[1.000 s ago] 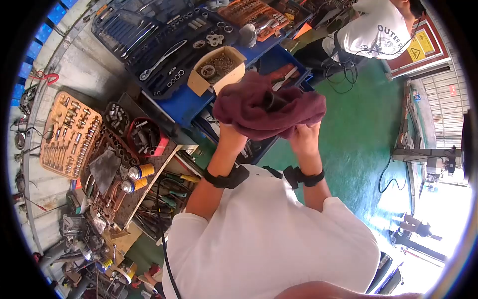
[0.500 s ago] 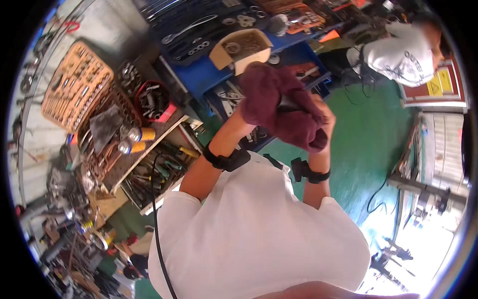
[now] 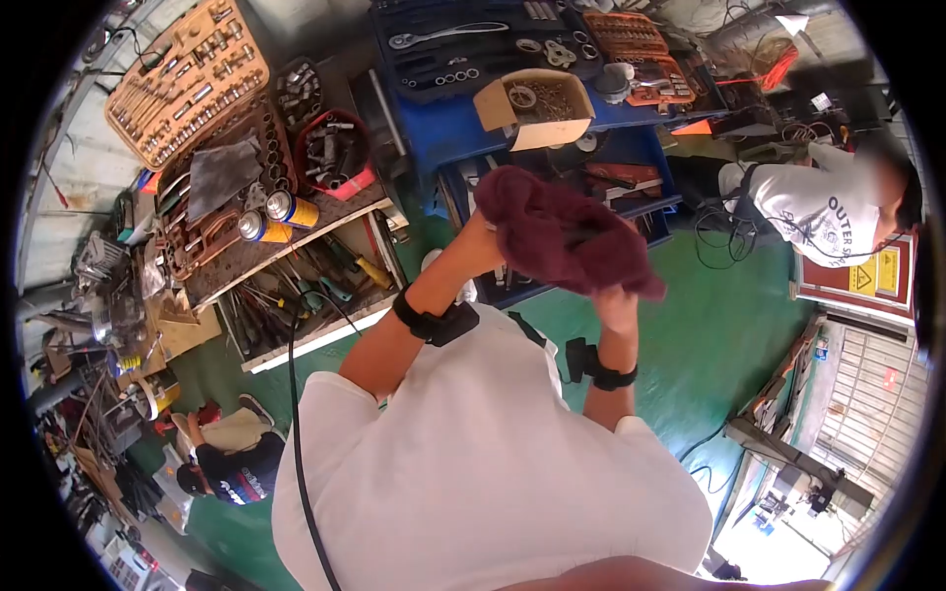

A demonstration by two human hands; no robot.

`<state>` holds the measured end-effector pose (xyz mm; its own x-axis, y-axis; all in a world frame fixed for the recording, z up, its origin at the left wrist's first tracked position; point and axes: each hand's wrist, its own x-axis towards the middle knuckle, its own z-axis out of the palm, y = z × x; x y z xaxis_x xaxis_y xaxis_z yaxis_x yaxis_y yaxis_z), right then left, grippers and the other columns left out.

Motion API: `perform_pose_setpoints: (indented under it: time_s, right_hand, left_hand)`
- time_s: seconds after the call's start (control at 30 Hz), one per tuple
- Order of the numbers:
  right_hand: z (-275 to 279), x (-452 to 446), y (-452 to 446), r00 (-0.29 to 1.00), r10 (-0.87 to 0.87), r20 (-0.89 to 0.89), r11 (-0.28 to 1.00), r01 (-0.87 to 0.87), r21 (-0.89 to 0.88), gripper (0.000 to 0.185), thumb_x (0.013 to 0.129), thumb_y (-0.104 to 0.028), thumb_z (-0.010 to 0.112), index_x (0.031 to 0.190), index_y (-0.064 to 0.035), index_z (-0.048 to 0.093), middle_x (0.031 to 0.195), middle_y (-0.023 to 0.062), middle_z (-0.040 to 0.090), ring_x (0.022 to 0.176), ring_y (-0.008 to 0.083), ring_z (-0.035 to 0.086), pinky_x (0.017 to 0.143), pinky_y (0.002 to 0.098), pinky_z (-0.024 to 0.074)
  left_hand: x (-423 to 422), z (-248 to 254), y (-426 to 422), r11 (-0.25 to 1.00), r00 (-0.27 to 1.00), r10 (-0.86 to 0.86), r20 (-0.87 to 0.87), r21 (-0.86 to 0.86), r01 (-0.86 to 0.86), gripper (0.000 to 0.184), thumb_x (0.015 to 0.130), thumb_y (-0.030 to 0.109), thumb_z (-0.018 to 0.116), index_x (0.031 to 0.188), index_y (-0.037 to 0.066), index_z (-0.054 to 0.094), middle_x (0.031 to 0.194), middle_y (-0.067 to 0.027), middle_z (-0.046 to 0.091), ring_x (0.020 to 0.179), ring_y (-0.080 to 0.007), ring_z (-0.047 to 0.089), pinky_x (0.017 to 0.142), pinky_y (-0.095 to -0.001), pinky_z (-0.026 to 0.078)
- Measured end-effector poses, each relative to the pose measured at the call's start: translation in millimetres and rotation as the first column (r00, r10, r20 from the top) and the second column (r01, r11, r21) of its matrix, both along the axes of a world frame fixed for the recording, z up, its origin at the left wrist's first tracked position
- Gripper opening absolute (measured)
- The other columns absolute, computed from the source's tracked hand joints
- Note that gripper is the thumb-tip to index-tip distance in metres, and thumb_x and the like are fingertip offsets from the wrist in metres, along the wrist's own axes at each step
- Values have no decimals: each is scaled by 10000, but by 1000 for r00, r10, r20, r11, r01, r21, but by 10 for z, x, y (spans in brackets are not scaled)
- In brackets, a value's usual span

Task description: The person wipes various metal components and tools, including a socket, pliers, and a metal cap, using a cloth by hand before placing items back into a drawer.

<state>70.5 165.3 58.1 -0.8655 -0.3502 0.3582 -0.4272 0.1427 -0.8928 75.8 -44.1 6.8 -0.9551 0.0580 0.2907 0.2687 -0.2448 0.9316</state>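
A crumpled maroon cloth [image 3: 567, 227] is stretched between my two hands in front of my chest. My left hand [image 3: 485, 244] holds its left end, with most of the fingers covered by the fabric. At the lower right end, my right hand [image 3: 618, 307] is closed on the cloth, its fingertips tucked underneath. A dark patch shows in the folds near the middle; I cannot make out whether it is an object or shadow. Black bands with small boxes are strapped round both wrists.
Beyond the cloth stands a blue tool cabinet [image 3: 434, 138] bearing a cardboard box [image 3: 552, 135] of small metal parts. To the left, a wooden bench [image 3: 340, 212] carries an orange socket set [image 3: 187, 84], a red bin [image 3: 345, 187] and spray cans [image 3: 293, 210]. People are at right and lower left.
My right hand has moved down and slightly left, and the cloth has turned and spread to the lower right. The view has swung, bringing more of the bench and the lower-left person into sight.
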Motion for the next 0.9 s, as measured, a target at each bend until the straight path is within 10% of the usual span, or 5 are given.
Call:
perform_pose_setpoints:
  time_s: [0.37, 0.47, 0.57, 0.63, 0.9]
  right_hand:
    - [-253, -195, -204, 986, -139, 90, 990, 138, 21, 301, 880, -20, 563, 1176, 24, 586, 1178, 130, 593, 1081, 236, 574, 952, 330, 424]
    - [-195, -231, -301, 993, -116, 33, 992, 114, 63, 262, 829, 2, 613, 1090, 15, 621, 992, 118, 661, 927, 224, 637, 828, 311, 481]
    - [-169, -223, -379, 1000, 6, 21, 970, -11, 243, 250, 796, -20, 653, 1042, -2, 610, 874, 125, 666, 793, 261, 665, 716, 319, 510]
    - [-255, -176, -509, 999, 49, -7, 930, -43, 365, 271, 763, -61, 694, 1007, -36, 580, 777, 158, 642, 718, 353, 660, 621, 366, 516]
    - [-438, 5, -787, 994, 69, 81, 898, -97, 430, 413, 751, 5, 663, 1131, -54, 513, 871, 178, 664, 799, 396, 653, 685, 411, 518]
  left_hand:
    - [401, 27, -557, 951, 924, -235, 302, -126, 283, 517, 768, 159, 802, 1210, 41, 560, 1235, -74, 584, 1104, -173, 553, 956, -339, 450]
    - [542, -75, -1103, 432, 699, -423, 576, -551, 714, 482, 789, 222, 793, 1179, 37, 579, 1160, -76, 619, 1046, -182, 582, 863, -334, 490]
    - [674, 86, -1268, 672, 893, 6, 450, -663, 330, 457, 830, 264, 758, 1177, 34, 569, 1061, -71, 644, 965, -179, 614, 768, -310, 501]
    - [710, -50, -1253, 987, 814, 142, 563, -145, -72, 364, 891, 220, 692, 1167, 21, 564, 1016, -66, 647, 884, -147, 629, 704, -280, 499]
    - [627, -270, -796, 974, 783, -223, 581, 108, 198, 260, 949, 107, 594, 1172, -20, 552, 919, -59, 640, 773, -80, 598, 661, -242, 506]
